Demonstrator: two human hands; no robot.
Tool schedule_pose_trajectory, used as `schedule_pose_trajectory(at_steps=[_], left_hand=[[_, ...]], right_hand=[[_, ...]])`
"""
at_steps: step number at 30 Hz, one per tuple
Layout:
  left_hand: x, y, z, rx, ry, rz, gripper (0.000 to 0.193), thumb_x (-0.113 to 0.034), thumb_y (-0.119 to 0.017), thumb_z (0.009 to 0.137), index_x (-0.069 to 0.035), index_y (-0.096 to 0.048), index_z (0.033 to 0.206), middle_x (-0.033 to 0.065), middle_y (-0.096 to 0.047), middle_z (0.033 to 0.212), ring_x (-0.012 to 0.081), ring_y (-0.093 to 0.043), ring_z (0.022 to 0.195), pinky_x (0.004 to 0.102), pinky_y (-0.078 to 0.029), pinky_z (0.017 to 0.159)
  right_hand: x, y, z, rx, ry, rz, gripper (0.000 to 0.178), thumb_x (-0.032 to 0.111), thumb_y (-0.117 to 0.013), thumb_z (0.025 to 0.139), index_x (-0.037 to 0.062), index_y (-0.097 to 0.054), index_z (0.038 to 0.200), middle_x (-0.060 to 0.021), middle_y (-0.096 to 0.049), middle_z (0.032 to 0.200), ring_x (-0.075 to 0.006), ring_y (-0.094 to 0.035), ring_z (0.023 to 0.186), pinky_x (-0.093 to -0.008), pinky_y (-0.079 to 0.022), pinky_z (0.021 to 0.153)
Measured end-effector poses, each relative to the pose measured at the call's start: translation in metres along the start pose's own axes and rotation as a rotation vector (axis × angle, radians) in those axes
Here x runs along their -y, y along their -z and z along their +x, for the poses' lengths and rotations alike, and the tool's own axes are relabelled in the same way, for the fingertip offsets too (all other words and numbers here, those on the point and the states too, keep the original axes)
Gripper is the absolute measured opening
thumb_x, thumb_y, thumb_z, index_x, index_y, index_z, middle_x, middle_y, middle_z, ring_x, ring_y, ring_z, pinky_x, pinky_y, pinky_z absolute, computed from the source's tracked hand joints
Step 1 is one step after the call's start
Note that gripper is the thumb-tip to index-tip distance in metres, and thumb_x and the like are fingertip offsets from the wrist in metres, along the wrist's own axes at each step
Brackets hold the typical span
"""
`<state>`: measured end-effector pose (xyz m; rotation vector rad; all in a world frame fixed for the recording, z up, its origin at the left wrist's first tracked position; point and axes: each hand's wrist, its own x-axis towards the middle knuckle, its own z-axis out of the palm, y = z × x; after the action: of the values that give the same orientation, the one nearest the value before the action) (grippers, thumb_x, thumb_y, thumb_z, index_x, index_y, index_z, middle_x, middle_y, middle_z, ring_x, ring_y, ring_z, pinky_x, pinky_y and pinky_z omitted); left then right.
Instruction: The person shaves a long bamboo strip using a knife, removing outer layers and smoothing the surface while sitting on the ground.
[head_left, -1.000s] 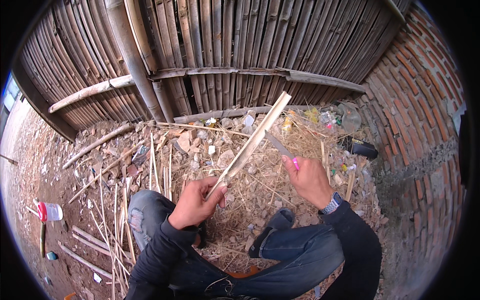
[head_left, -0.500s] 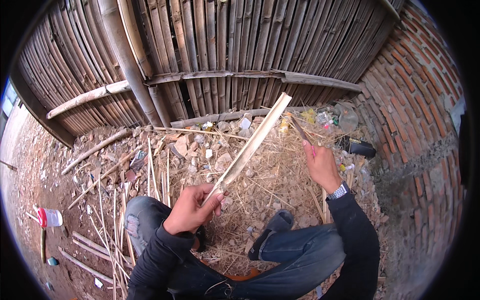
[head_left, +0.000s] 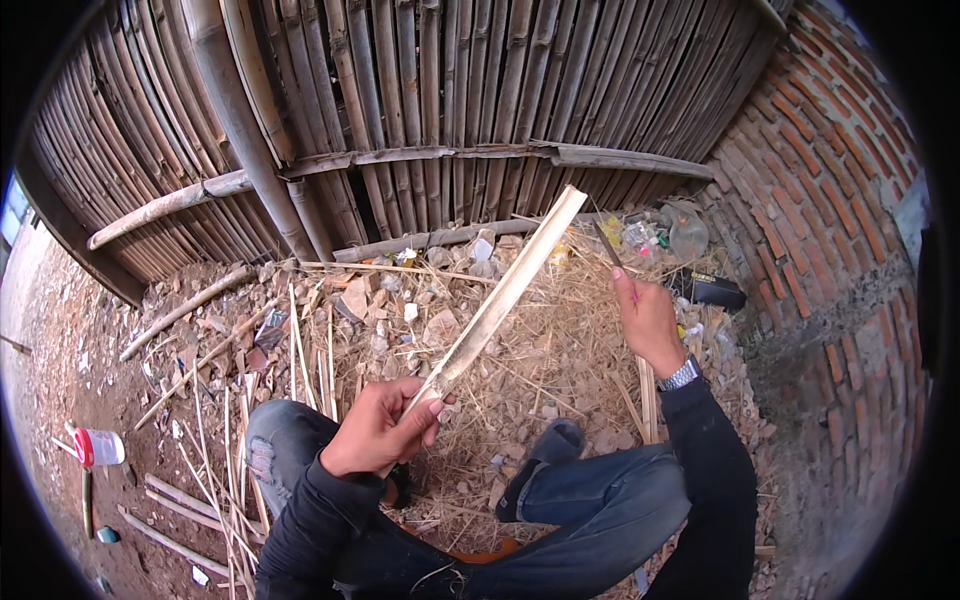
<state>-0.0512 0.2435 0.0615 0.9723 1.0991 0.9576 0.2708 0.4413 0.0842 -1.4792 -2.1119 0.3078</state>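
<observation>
My left hand (head_left: 385, 428) is closed round the lower end of a split bamboo strip (head_left: 510, 290). The pale strip slants up and to the right, its hollow inner side showing, its far end in the air before the fence. My right hand (head_left: 648, 318), with a metal watch (head_left: 680, 375) at its wrist, grips a knife (head_left: 607, 243). The thin dark blade points up and left, apart from the strip and to its right. Most of the handle is hidden in my fingers.
A bamboo fence (head_left: 440, 90) stands ahead and a brick wall (head_left: 830, 260) at the right. Stones and litter cover the ground. Thin bamboo slats (head_left: 230, 480) lie left of my knee, near a red-lidded tub (head_left: 100, 448). A black case (head_left: 715, 291) lies by the wall.
My right hand and the knife have shifted slightly right and down, the blade now more upright. The left hand still holds the strip in nearly the same place. The view has shifted a little.
</observation>
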Motion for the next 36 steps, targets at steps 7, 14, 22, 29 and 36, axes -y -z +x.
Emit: schedule_pose_trajectory(at_steps=[7,14,22,29,36], left_hand=[[0.011,0.002,0.008,-0.036,-0.029,0.061,0.024,-0.022,-0.061,0.109,0.0,-0.069,0.115,-0.0025,-0.06,0.069,0.0027,-0.046,0.048,0.0211,-0.032,0.044],[0.015,0.002,0.011,-0.064,-0.077,0.278,0.021,-0.021,-0.062,0.108,-0.003,-0.066,0.098,-0.0042,-0.061,0.069,0.0027,-0.049,0.057,0.0237,-0.038,0.053],[0.014,0.002,0.002,-0.078,-0.045,0.232,0.023,-0.019,-0.062,0.107,-0.003,-0.065,0.092,-0.005,-0.061,0.069,0.003,-0.05,0.061,0.0244,-0.04,0.057],[0.013,0.001,0.003,-0.062,-0.043,0.183,0.022,-0.019,-0.061,0.108,-0.003,-0.067,0.094,-0.0049,-0.061,0.069,0.0026,-0.048,0.059,0.024,-0.039,0.055],[0.015,0.0,0.004,-0.049,-0.063,0.238,0.022,-0.019,-0.061,0.108,-0.003,-0.067,0.093,-0.005,-0.059,0.067,0.0031,-0.048,0.059,0.0251,-0.039,0.055]], right_hand=[[0.049,0.001,-0.044,0.21,0.187,0.115,0.062,0.042,-0.055,0.108,-0.0006,-0.054,0.064,-0.0194,-0.044,0.05,-0.0352,-0.045,0.043,-0.0463,-0.035,0.048],[0.03,-0.015,-0.03,0.214,0.172,-0.044,0.063,0.048,-0.055,0.107,0.0038,-0.057,0.062,-0.018,-0.049,0.048,-0.0376,-0.053,0.044,-0.0482,-0.04,0.046],[0.027,-0.018,-0.018,0.122,0.131,-0.113,0.065,0.048,-0.05,0.109,0.0003,-0.059,0.066,-0.022,-0.052,0.051,-0.0403,-0.055,0.047,-0.0503,-0.04,0.049],[0.022,-0.004,-0.031,0.066,0.087,0.011,0.061,0.042,-0.059,0.106,-0.0022,-0.058,0.065,-0.0223,-0.051,0.052,-0.0409,-0.054,0.046,-0.0496,-0.039,0.049],[0.044,-0.008,-0.045,0.267,0.198,-0.019,0.057,0.043,-0.06,0.105,0.0013,-0.061,0.066,-0.0202,-0.052,0.051,-0.0398,-0.055,0.046,-0.0495,-0.042,0.047]])
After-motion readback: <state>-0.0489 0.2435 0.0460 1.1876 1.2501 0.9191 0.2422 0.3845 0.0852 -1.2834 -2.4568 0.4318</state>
